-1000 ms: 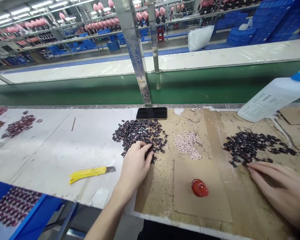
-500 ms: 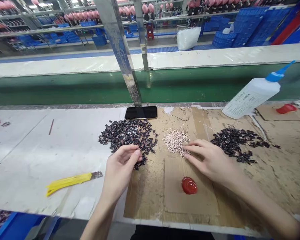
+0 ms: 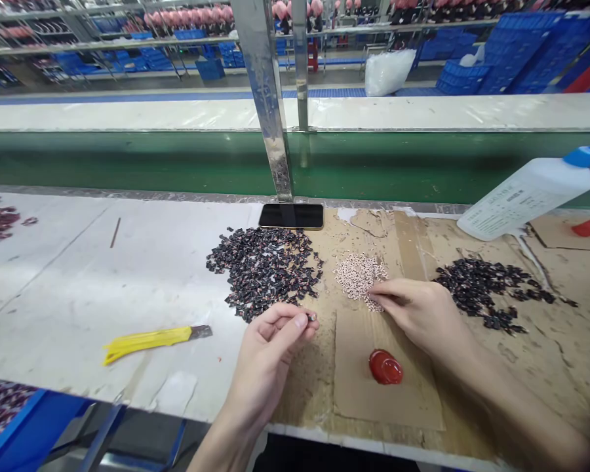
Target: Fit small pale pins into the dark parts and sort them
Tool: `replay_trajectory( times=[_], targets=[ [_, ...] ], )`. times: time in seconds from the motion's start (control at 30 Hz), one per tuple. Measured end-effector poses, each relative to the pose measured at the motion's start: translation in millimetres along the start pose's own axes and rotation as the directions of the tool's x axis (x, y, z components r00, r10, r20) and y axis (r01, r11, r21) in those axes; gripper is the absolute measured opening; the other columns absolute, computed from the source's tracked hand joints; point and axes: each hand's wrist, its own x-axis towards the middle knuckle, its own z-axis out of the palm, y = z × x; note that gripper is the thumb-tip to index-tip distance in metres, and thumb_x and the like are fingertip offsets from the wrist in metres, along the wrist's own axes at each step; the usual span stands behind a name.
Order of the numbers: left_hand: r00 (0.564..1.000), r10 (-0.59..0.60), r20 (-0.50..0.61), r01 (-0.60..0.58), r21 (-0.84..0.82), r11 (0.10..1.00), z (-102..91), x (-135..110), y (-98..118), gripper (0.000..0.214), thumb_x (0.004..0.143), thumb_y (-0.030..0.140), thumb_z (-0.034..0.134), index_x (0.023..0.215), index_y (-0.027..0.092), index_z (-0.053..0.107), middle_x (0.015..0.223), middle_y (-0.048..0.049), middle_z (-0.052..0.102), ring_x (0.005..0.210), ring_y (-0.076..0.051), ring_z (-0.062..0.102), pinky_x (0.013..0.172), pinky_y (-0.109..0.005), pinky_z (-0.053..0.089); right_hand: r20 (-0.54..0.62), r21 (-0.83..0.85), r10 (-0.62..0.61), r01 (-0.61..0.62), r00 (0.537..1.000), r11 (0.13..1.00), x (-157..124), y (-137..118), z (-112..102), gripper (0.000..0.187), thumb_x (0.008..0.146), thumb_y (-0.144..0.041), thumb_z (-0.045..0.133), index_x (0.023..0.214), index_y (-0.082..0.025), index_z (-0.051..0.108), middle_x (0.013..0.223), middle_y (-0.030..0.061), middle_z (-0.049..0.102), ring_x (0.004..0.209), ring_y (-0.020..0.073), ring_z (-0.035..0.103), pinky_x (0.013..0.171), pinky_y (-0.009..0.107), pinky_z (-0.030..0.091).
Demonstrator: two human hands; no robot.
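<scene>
My left hand [image 3: 275,351] is closed, pinching a small black piece [image 3: 311,317] between thumb and fingertips. It is just in front of a pile of similar small black pieces [image 3: 265,265]. Fingertips together, my right hand [image 3: 423,314] touches the edge of a pile of tiny pale pinkish beads [image 3: 356,275]; whether a bead is between them is hidden. Below that pile lies a cardboard sheet [image 3: 354,400] bearing a glossy red blob [image 3: 386,366].
A phone [image 3: 291,216] lies behind the black pile, by a metal post [image 3: 270,105]. At left is a yellow-handled blade [image 3: 152,341]. To the right are another dark pile [image 3: 486,288] and a tilted white bottle [image 3: 526,196]. Dark red pieces [image 3: 0,223] lie far left.
My left hand has moved right, away from the black pile, and a black piece now shows at its fingertips. My right fingers have closed together at the pale beads. The view has shifted left.
</scene>
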Motion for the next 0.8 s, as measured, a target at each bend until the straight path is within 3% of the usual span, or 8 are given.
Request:
replay_trajectory(
  times=[0.13, 0.3, 0.43, 0.5, 0.63, 0.73, 0.8],
  targets=[
    [1.000, 0.011, 0.008, -0.010, -0.029, 1.000, 1.4, -4, -4, 0.026, 0.065, 0.022, 0.099, 0.072, 0.014, 0.075, 0.081, -0.0018, 0.079, 0.071, -0.009, 0.075, 0.067, -0.011, 0.060, -0.054, 0.085, 0.088, -0.083, 0.995, 0.993, 0, -4, -3, 0.018, 0.091, -0.021, 0.067, 0.090, -0.023, 0.085, 0.090, 0.0034, 0.085, 0.078, 0.0259, 0.082, 0.075, 0.040, 0.065],
    [0.999, 0.016, 0.035, -0.016, -0.005, 1.000, 3.5, -8, -12, 0.030, 0.071, 0.023, 0.096, 0.098, 0.021, 0.082, 0.086, -0.0003, 0.079, 0.079, -0.012, 0.078, 0.075, -0.014, 0.061, -0.062, 0.219, 0.211, -0.193, 0.976, 0.957, 0, -7, -9, 0.016, 0.088, -0.025, 0.070, 0.091, -0.024, 0.085, 0.096, 0.0050, 0.085, 0.086, 0.0292, 0.082, 0.085, 0.046, 0.067],
    [0.993, 0.043, 0.109, -0.052, 0.078, 0.996, 9.3, -11, -16, 0.019, 0.081, 0.028, 0.089, 0.099, 0.023, 0.085, 0.089, -0.0016, 0.081, 0.084, -0.010, 0.077, 0.080, -0.012, 0.059, -0.038, 0.362, 0.319, -0.285, 0.947, 0.888, -11, -12, -20, 0.017, 0.088, -0.034, 0.075, 0.094, -0.021, 0.083, 0.093, 0.0073, 0.085, 0.083, 0.0264, 0.083, 0.080, 0.039, 0.070],
    [0.984, 0.074, 0.164, -0.094, 0.113, 0.989, 16.6, -13, -18, 0.009, 0.086, 0.025, 0.084, 0.094, 0.023, 0.085, 0.090, -0.0014, 0.080, 0.084, -0.010, 0.077, 0.080, -0.012, 0.060, 0.027, 0.525, 0.401, -0.354, 0.916, 0.774, -22, -17, -26, 0.022, 0.086, -0.040, 0.080, 0.098, -0.022, 0.082, 0.092, 0.0076, 0.085, 0.083, 0.0241, 0.083, 0.077, 0.032, 0.070],
    [0.953, 0.175, 0.245, -0.227, 0.200, 0.953, 37.2, -20, -22, 0.009, 0.090, 0.015, 0.076, 0.090, 0.022, 0.081, 0.087, -0.0006, 0.079, 0.077, -0.010, 0.078, 0.074, -0.013, 0.062, 0.214, 0.844, 0.539, -0.432, 0.815, 0.317, -44, -33, -31, 0.023, 0.076, -0.033, 0.092, 0.094, -0.026, 0.080, 0.088, 0.0024, 0.084, 0.080, 0.0158, 0.082, 0.075, 0.018, 0.066],
    [0.885, 0.322, 0.337, -0.433, 0.337, 0.836, 48.4, -25, -28, 0.015, 0.092, 0.010, 0.070, 0.096, 0.021, 0.079, 0.091, -0.0030, 0.078, 0.081, -0.012, 0.077, 0.073, -0.017, 0.063, 0.268, 0.886, 0.521, -0.420, 0.811, 0.198, -54, -43, -32, 0.020, 0.077, -0.029, 0.091, 0.094, -0.029, 0.080, 0.083, -0.0013, 0.082, 0.071, 0.0097, 0.079, 0.070, 0.012, 0.063],
    [0.778, 0.454, 0.434, -0.619, 0.406, 0.673, 51.4, -27, -31, 0.019, 0.092, 0.005, 0.068, 0.101, 0.018, 0.079, 0.096, -0.0055, 0.076, 0.085, -0.013, 0.076, 0.077, -0.019, 0.063, 0.285, 0.879, 0.513, -0.434, 0.810, 0.197, -57, -47, -35, 0.020, 0.079, -0.029, 0.090, 0.096, -0.029, 0.079, 0.082, -0.0016, 0.082, 0.070, 0.0090, 0.078, 0.068, 0.011, 0.062]
  ],
)
